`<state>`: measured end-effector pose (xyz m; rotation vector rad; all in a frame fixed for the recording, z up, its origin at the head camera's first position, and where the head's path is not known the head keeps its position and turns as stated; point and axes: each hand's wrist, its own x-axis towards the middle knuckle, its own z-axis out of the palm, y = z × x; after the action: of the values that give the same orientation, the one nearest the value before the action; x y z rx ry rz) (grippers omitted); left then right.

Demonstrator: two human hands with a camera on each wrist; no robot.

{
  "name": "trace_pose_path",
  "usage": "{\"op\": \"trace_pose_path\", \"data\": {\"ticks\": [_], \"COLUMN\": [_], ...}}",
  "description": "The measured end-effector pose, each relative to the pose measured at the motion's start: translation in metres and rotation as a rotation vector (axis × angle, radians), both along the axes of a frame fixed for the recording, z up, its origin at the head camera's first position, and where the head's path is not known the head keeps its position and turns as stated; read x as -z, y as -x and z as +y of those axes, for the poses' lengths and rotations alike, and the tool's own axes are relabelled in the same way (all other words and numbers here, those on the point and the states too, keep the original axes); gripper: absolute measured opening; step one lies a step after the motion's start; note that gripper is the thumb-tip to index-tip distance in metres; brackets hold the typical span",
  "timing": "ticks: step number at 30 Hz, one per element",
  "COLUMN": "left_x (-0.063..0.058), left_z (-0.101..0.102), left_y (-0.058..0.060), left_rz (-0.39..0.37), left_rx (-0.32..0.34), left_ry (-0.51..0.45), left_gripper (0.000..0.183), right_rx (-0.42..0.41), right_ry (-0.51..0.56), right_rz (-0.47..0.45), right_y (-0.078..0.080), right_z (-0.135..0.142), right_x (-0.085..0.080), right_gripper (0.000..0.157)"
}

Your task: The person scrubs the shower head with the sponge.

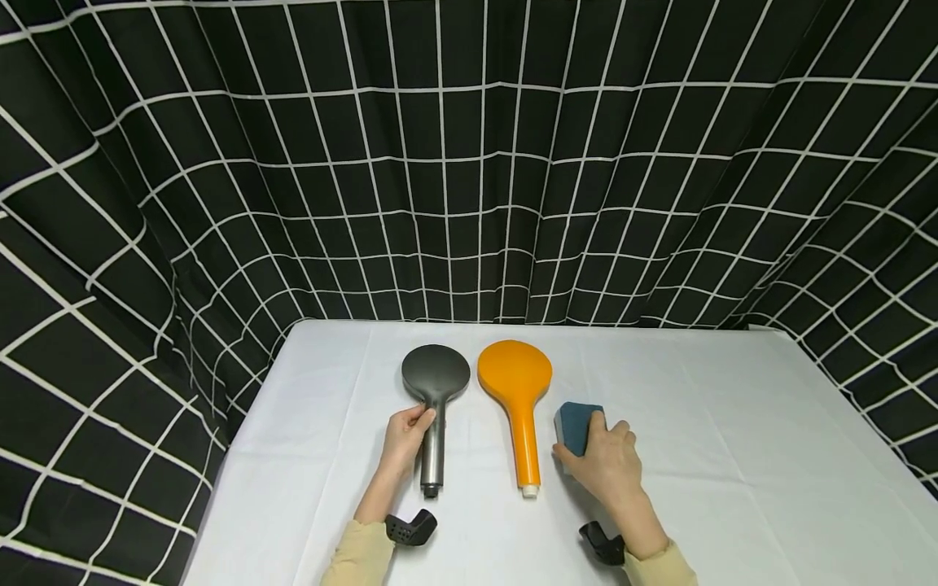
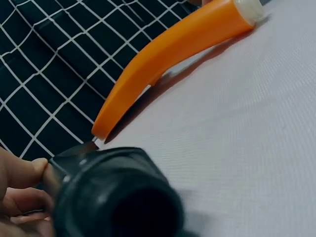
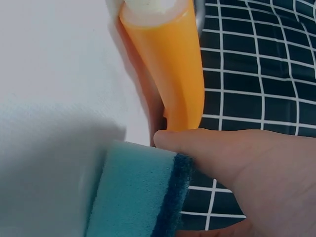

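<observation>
Face down on the white table lies a dark grey shower head (image 1: 436, 373), its handle pointing toward me. My left hand (image 1: 405, 438) grips that handle near its neck, thumb on top; the threaded handle end fills the lower left wrist view. Just right of it lies an orange shower head (image 1: 515, 373) with a pale threaded end, which neither hand touches. Farther right, my right hand (image 1: 605, 460) holds a blue sponge (image 1: 576, 426) between thumb and fingers. In the right wrist view the sponge (image 3: 133, 190) shows a light foam body and a darker scouring layer.
A white cloth covers the table (image 1: 733, 472). Behind and at both sides hangs a black curtain (image 1: 469, 163) with a white grid. Black camera mounts (image 1: 412, 528) sit at both wrists, below beige sleeves.
</observation>
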<state>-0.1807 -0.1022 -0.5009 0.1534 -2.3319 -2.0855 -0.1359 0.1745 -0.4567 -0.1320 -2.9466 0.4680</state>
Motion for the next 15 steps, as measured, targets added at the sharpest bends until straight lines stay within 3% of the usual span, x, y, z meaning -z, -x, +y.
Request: {"op": "trace_pose_path", "data": {"ticks": [10,13,15], "left_x": [-0.0043,-0.0068,-0.0096], "left_z": [-0.0034,-0.0035,-0.0033], "left_y": [-0.0027,-0.0051,-0.0075], "left_rz": [0.014,0.066,0.14], "left_rx": [-0.071,-0.091,-0.112], "left_ry": [0.16,0.264,0.361], "left_gripper": [0.035,0.032,0.028], "right_rx": [-0.003,0.001,-0.001], "right_ry": [-0.091,-0.117,-0.134], "right_rz": [-0.009,-0.018,0.01], "right_y": [-0.0007,-0.0016,-0.0022], "right_z": [-0.0067,-0.007,-0.0066], "right_x": [0.0044,0.004,0.0025], "right_gripper": [0.071,0.071,0.071]}}
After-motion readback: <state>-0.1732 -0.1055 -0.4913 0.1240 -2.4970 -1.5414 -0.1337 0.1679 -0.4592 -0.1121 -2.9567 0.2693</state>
